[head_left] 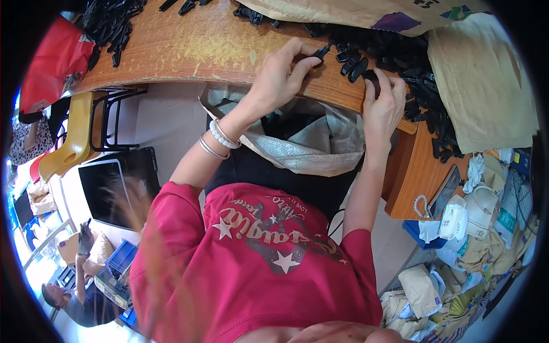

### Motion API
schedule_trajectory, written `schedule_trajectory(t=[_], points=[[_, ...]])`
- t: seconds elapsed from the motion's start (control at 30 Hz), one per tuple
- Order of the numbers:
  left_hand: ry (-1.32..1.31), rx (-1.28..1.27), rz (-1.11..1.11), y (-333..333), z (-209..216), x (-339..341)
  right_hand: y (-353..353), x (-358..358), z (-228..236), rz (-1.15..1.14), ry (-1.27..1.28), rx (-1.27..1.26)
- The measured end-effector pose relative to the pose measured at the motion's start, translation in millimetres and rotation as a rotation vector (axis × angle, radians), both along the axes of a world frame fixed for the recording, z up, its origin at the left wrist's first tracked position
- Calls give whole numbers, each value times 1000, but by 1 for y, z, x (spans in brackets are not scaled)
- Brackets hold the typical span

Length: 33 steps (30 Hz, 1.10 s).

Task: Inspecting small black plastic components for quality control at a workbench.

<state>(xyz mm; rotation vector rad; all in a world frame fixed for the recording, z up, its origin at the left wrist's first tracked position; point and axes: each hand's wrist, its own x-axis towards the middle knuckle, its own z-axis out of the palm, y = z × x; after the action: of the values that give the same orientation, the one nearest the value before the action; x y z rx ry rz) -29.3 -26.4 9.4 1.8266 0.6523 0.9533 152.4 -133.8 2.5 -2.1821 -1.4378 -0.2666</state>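
Left hand (279, 75) pinches small black part (323, 52) over wooden table (171, 51); right hand (384, 108) pinches dark piece (371, 76) beside black pile (410, 64). Red shirt (274, 297) bears pale lettering (274, 227), stars (285, 262); brown sack (337, 12), purple print (396, 23).

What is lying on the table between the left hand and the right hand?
A few black pieces lie between the left hand and the right hand, in the head view.
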Motion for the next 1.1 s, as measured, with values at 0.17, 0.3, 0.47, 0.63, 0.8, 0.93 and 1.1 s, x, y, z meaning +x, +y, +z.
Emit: schedule_trajectory(t=[0.17,0.3,0.47,0.63,0.8,0.93,1.1], points=[[-110,-617,-123,-5,6,-1,-1,5,4,105,0,198],[-72,-707,-279,-2,4,0,-13,-17,23,351,504,209],[57,-696,-339,-1,9,-3,-20,-47,36,440,940,76],[146,-515,-390,-10,21,-3,-16,-60,23,326,701,401],[167,-189,-323,-20,25,-9,-12,-63,25,300,841,511],[175,-102,-324,-19,17,-12,-18,-56,20,308,1049,389],[118,-314,-377,-23,24,-11,-19,-51,14,275,995,295]])
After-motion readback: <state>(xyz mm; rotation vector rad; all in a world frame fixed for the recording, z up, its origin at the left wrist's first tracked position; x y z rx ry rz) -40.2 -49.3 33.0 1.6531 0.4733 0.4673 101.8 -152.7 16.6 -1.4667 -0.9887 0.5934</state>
